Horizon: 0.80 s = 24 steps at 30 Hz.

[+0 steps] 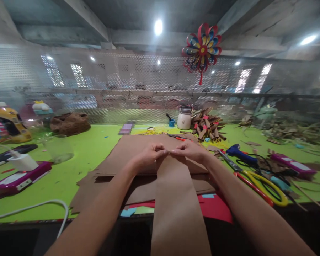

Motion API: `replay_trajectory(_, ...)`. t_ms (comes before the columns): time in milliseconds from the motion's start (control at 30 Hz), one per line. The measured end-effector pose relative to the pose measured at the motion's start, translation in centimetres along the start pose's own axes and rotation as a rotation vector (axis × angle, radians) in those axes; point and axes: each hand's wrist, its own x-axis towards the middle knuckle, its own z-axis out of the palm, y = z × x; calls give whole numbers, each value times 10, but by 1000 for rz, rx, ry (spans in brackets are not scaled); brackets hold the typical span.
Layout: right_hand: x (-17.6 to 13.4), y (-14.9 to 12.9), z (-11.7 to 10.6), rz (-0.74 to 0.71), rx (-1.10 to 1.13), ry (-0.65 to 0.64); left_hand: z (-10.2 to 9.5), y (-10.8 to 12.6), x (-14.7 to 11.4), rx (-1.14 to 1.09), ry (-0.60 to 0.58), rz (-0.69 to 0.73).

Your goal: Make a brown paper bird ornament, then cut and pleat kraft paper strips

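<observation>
A long strip of brown paper [177,206] hangs from the table toward me, its far end pinched between my two hands. My left hand [152,153] closes on the left corner of that end, thumb and fingers pressed together. On the right corner, my right hand [190,150] pinches in the same way, the thumb tips almost meeting. Beneath lies a stack of larger brown paper sheets [128,153]. Past my hands rests a small pair of scissors with red handles [181,138]. Red paper [216,208] shows under the stack at the front edge.
Large scissors with yellow and red handles [266,188], a blue-handled tool [241,154] and a purple power strip [293,165] lie at right. Rolled brown paper pieces [209,126] and a white jar [185,118] stand behind. Another purple power strip [21,177] and a clear cup [59,149] are left.
</observation>
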Motion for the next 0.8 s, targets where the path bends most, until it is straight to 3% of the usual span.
replay_trajectory(467,5,7,5,-18,20,105,-1,-1,2,92,-123,-9)
replay_trajectory(800,-5,-3,-11,0,154,-85,-3,-4,-1,7,-106,-23)
